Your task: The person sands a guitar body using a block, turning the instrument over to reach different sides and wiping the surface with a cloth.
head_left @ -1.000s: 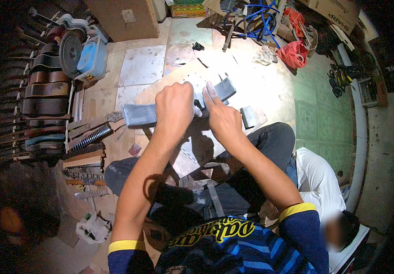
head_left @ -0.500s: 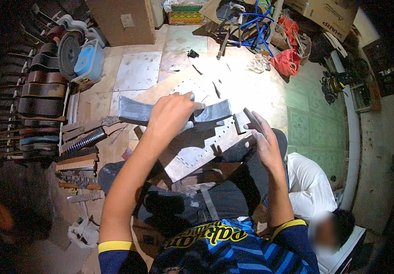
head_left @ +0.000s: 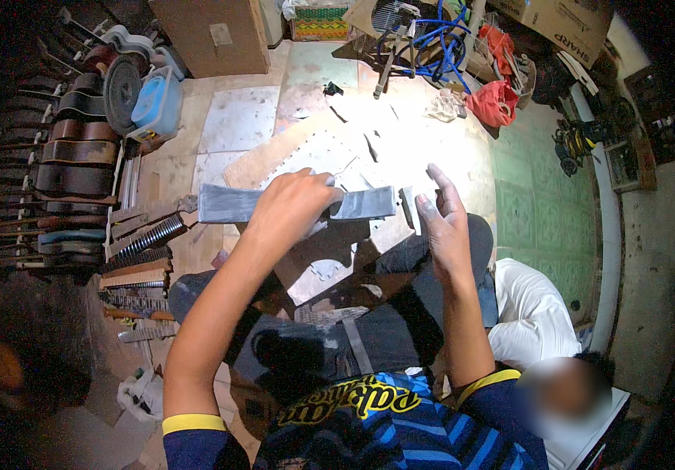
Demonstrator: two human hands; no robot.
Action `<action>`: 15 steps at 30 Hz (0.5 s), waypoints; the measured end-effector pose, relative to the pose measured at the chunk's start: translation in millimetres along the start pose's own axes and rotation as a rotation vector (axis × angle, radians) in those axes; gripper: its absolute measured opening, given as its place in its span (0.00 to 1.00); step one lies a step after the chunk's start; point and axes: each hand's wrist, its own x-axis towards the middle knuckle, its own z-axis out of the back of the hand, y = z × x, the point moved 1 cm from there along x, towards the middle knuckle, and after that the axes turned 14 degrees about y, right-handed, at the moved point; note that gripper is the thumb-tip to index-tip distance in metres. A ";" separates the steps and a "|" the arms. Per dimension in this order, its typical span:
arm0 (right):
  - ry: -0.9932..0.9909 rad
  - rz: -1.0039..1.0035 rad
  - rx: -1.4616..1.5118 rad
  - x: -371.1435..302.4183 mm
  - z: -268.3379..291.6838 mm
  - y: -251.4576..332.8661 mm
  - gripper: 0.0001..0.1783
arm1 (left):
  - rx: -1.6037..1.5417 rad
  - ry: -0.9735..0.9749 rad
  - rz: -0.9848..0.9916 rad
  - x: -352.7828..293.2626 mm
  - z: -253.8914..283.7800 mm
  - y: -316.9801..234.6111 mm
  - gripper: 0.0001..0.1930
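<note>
Dusty grey bar, long and broad-faced, stretched crosswise out in front of us, our left hand clamped around its middle. A second earlier our right hand had been up beside the left; now it stood clear of the bar, fingers spread, so we judged the left alone was steadying it. Just beside the right thumb sat a small black-and-white block, contact uncertain. Well beyond lay a black scrap.

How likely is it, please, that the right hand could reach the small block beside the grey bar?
Probably yes: the right hand is open with its thumb close beside the small block, and nothing visible lies between them, though whether they touch I cannot tell.
</note>
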 end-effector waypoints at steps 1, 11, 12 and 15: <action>-0.009 0.028 0.020 1.4 2.0 -7.6 0.30 | -0.002 0.004 -0.002 -2.5 -0.7 -1.0 0.10; 0.469 -0.117 0.078 -14.4 -16.5 -38.8 0.17 | 0.241 -0.206 -0.289 -15.3 -15.5 13.2 0.08; 0.512 -0.116 0.019 -22.6 -23.8 -35.2 0.16 | 0.254 -0.295 -0.357 -15.0 -17.1 17.9 0.08; 0.485 -0.189 0.104 -51.8 -44.7 -36.6 0.15 | 0.230 -0.433 -0.314 -18.6 -22.8 19.5 0.08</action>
